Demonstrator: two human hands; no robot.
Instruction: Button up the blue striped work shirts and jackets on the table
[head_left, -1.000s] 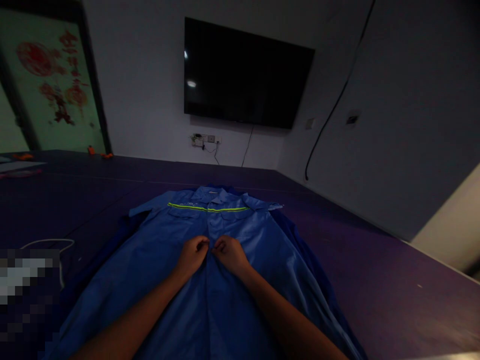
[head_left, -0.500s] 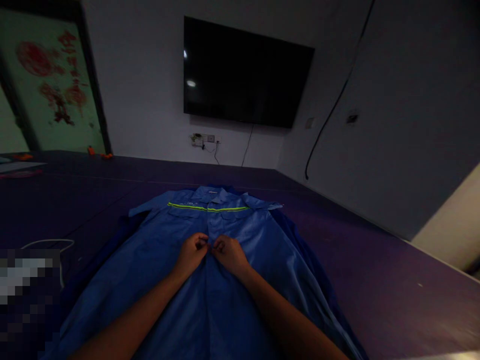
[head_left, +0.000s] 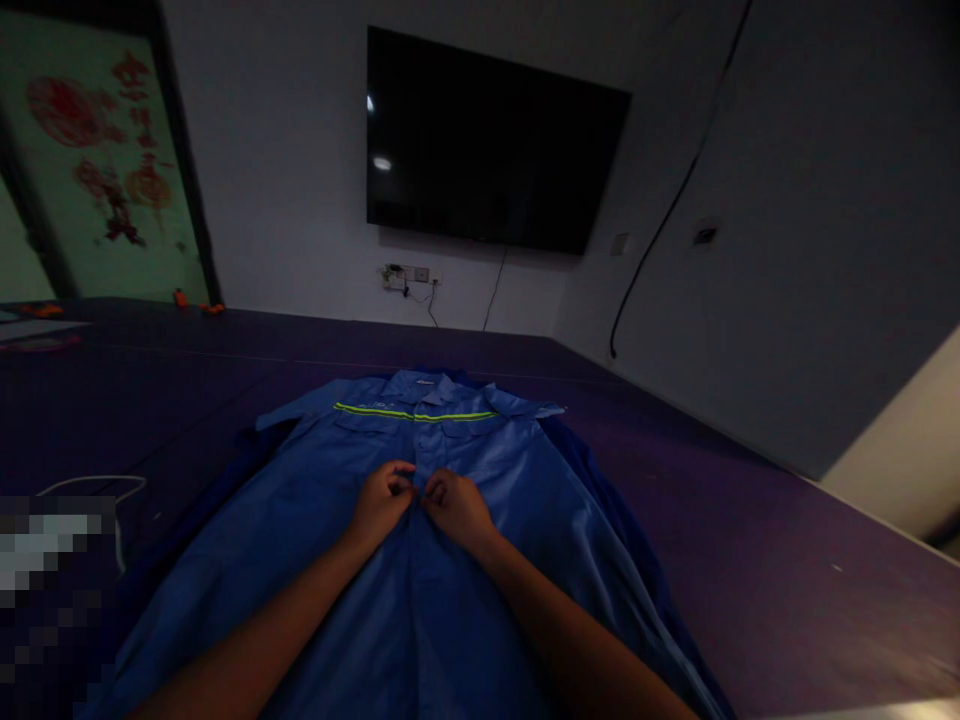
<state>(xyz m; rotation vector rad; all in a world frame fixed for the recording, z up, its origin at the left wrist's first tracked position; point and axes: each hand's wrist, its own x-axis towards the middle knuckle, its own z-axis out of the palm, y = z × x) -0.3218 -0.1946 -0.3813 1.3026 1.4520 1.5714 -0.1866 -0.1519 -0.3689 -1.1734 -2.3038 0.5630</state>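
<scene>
A blue work shirt (head_left: 300,540) with a yellow-green stripe across the chest lies spread flat, collar pointing away from me. My left hand (head_left: 381,505) pinches the shirt's front edge at the middle, below the chest stripe. Close beside it, my right hand (head_left: 457,508) has its fingers curled and pressed together on the other side of the same front opening. Any button between the fingertips is too small and dark to make out. Darker blue cloth (head_left: 600,480) shows beneath the shirt along both sides.
The shirt lies on a purple floor (head_left: 750,560). A white cable (head_left: 97,478) curves at the left beside a blurred-out patch. Ahead, a large television (head_left: 487,140) hangs on the wall above sockets (head_left: 420,275). A black cord (head_left: 660,225) runs down the right wall.
Both hands stay at the shirt's front opening. The left fingers have shifted very slightly, with the thumb and forefinger a little more apart. The shirt lies as before.
</scene>
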